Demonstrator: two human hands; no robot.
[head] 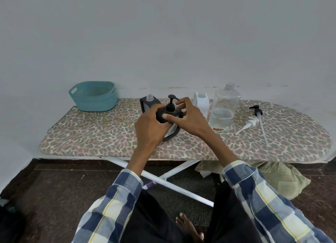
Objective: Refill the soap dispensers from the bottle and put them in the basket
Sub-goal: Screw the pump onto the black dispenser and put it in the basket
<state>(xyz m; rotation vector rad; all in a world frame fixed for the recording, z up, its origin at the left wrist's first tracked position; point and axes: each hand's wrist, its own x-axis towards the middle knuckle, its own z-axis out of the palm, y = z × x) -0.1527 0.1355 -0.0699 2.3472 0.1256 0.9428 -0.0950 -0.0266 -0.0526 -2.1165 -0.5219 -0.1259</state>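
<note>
On a leopard-print ironing board point(109, 133), a person's left hand point(151, 126) grips a black soap dispenser point(169, 118), steadying its body, while the right hand point(189, 117) curls its fingers about the black pump top point(171, 104), apparently to screw it on or off; which cannot be told. Behind it stand an open black dispenser point(148, 103) and a white one point(201, 101), both without pumps. To the right stands the clear refill bottle point(224, 106), uncapped, with liquid low inside. Two loose pumps point(254, 119) lie further right. A teal basket point(93, 96) waits at the far left, holding no dispenser.
</note>
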